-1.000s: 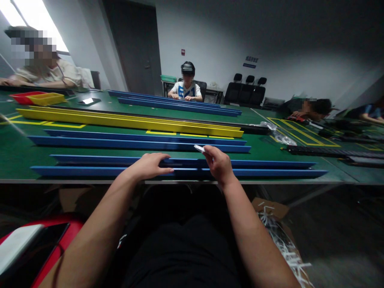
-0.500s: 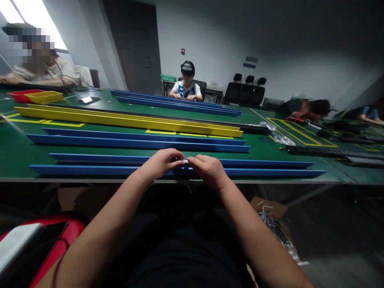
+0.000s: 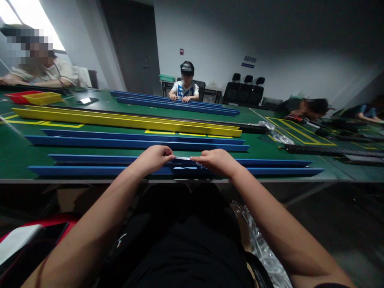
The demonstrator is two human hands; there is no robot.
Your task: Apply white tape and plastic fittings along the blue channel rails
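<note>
A narrow white strip [image 3: 183,158] is stretched between my two hands, above the long blue channel [image 3: 90,171] at the table's near edge. My left hand [image 3: 156,158] pinches the strip's left end between thumb and fingers. At the other end my right hand [image 3: 217,160] is closed on it, with the fingers pointing left. The strip looks thin and flat; what it is made of I cannot tell. Both hands partly hide the middle of the blue channel, which lies lengthwise from left to right.
Behind lie another blue channel [image 3: 135,144] and a yellow channel [image 3: 126,122] on the green table [image 3: 13,154]. Red [image 3: 22,97] and yellow [image 3: 43,98] trays stand at the far left. A co-worker [image 3: 185,90] sits opposite. Clear plastic wrap [image 3: 261,244] hangs below, on the right.
My hands have moved apart, the right one farther to the right, so a longer piece of the white strip shows between them. The clear plastic below has come more into view.
</note>
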